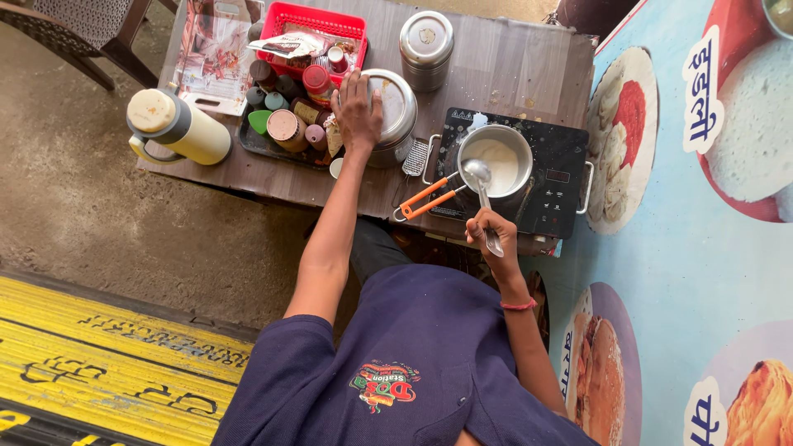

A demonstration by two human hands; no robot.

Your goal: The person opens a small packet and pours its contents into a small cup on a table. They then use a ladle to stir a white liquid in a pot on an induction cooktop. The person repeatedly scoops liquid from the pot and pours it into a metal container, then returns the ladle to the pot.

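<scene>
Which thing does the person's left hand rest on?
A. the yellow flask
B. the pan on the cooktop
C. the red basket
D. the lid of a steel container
D: the left hand lies flat on the lid of a steel container, while the right hand holds a ladle over the pan of white liquid.

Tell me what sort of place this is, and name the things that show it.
Probably a roadside tea or snack stall. A steel saucepan of milky liquid sits on a black induction cooktop, the right hand holds a steel ladle, and painted food pictures cover the wall.
</scene>
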